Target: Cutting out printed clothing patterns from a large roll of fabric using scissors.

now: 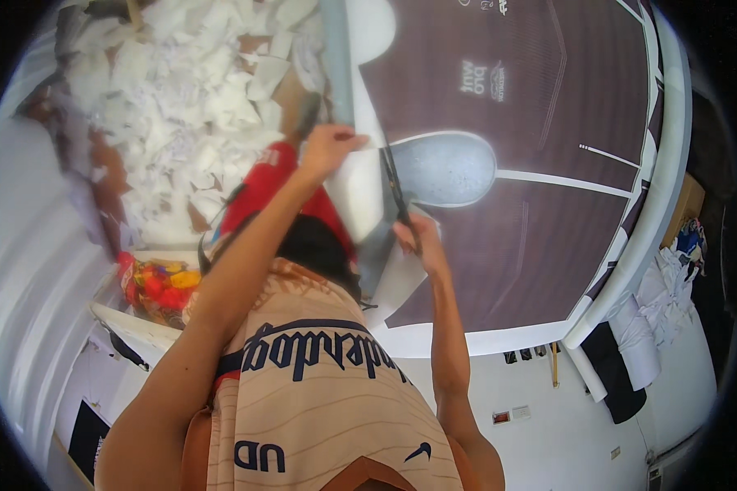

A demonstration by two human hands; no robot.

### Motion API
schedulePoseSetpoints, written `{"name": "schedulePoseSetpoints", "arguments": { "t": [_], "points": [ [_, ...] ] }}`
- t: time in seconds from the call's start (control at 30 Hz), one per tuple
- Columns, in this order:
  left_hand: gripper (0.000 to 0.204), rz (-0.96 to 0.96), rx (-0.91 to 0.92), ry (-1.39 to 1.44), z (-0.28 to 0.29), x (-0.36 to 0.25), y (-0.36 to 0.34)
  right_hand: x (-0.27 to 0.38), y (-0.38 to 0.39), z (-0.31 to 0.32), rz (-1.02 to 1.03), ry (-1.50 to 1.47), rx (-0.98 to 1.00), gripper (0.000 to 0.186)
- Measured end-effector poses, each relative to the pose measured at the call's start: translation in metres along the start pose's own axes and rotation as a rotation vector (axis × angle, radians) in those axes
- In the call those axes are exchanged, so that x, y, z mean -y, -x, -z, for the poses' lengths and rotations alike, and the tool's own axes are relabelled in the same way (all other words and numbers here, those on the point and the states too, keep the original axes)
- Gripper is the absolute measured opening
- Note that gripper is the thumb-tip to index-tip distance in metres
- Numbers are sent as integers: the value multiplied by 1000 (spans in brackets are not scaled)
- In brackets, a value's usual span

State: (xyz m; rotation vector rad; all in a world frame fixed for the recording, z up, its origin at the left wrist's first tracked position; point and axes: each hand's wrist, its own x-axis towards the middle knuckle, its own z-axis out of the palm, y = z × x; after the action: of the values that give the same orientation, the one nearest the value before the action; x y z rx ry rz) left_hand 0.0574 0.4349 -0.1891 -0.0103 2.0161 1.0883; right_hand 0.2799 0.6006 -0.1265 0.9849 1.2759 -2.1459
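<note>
Short, even snips with the edge held taut should serve best as, at centre frame, my right hand [418, 236] curls its fingers round the handles of dark scissors [396, 186]. Just above, my left hand [331, 150] has its fingertips almost together beside the brown printed sheet [573, 106], spread across the upper right; whether they pinch it, I cannot tell.
</note>
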Motion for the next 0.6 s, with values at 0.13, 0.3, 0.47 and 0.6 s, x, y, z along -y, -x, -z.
{"name": "schedulePoseSetpoints", "arguments": {
  "t": [0.13, 0.3, 0.47, 0.6],
  "points": [
    [31, -26, 28, 35, 2, -1, 0, 4, 1, -3, -34, 32, -64, 33],
    [32, 20, 38, 75, 6, -2, -1, 9, -5, -2, -5, 109, -57, 32],
    [30, 53, 88, 75, 12, -7, 0, 16, -20, -5, 2, 93, -84, 32],
    [27, 51, 110, 77, 16, -13, 1, 27, -38, -6, 29, 128, -79, 34]
  ]
}}
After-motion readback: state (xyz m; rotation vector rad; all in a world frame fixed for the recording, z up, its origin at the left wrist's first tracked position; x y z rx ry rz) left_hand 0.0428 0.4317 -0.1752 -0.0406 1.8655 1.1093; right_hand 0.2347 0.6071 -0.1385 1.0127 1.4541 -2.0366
